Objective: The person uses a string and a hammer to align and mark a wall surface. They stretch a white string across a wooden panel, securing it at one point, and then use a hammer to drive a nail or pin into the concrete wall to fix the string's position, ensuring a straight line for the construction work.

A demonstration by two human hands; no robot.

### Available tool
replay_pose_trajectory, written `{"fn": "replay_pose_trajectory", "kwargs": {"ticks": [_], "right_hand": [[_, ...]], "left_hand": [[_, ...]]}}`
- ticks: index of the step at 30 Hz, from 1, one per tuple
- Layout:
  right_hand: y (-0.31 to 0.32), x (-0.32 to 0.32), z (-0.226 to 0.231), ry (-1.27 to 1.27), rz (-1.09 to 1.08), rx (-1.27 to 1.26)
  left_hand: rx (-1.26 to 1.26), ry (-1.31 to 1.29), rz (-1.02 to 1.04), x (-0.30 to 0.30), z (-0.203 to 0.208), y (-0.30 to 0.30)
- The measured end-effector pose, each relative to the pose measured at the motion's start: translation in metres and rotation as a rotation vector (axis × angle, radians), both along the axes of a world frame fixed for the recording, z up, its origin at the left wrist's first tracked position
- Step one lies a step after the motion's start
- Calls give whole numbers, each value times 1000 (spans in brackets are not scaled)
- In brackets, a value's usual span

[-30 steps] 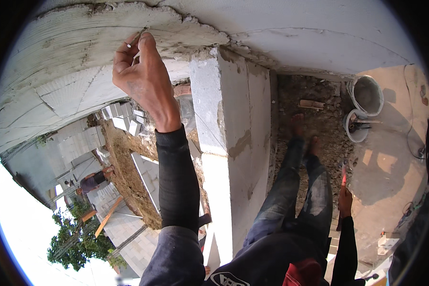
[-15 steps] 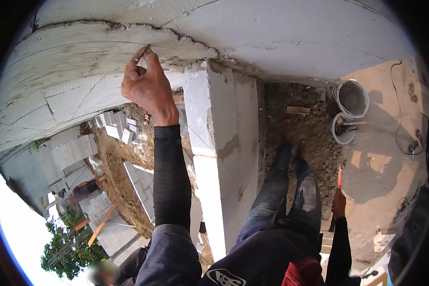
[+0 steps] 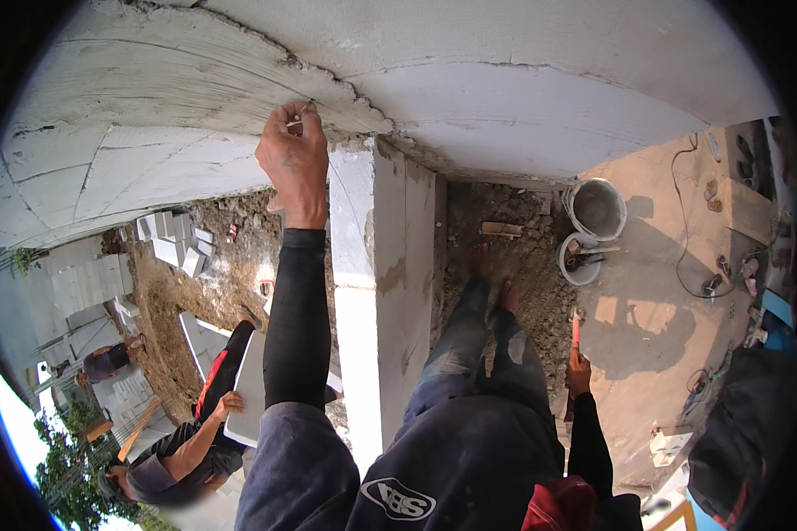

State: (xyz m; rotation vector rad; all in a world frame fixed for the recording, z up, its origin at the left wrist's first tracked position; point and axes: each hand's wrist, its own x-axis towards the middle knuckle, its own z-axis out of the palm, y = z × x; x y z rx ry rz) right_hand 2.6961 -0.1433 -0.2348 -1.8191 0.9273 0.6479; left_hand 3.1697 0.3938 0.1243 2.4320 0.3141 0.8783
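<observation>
My left hand [image 3: 294, 168] is raised against the rough mortared wall band [image 3: 195, 71], thumb and fingers pinched together. A thin dark string [image 3: 239, 68] runs along the wall to these fingertips; any smaller piece between them is too small to tell. Just right of the wrist stands a white block pillar [image 3: 352, 248]. Low on the right, my right hand [image 3: 579, 375] is closed round the red-orange handle of a hammer [image 3: 576, 329], its metal head pointing away from me.
Two buckets stand right of my feet: a larger one [image 3: 622, 212] with grey mix and a smaller one [image 3: 565, 264] holding tools. A cable [image 3: 679, 190] lies on the floor. At lower left a co-worker [image 3: 186, 451] grips a white panel [image 3: 250, 389]. White blocks [image 3: 164, 234] are piled beyond.
My view has shifted, and my left hand now pinches nearer the wall's corner by the pillar. A co-worker with a white panel has come into sight. My right hand still holds the hammer.
</observation>
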Motion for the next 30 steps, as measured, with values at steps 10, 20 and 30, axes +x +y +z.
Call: {"fn": "replay_pose_trajectory", "kwargs": {"ticks": [10, 20, 30], "right_hand": [[-6, -20, 0, 220, -26, -153], [24, 7, 85, 384, -240, -53], [39, 74, 121, 401, -151, 56]], "left_hand": [[-92, -17, 54, 2, 2, -10], [-143, -45, 13, -1, -2, -10], [-195, -96, 43, -16, -4, -2]]}}
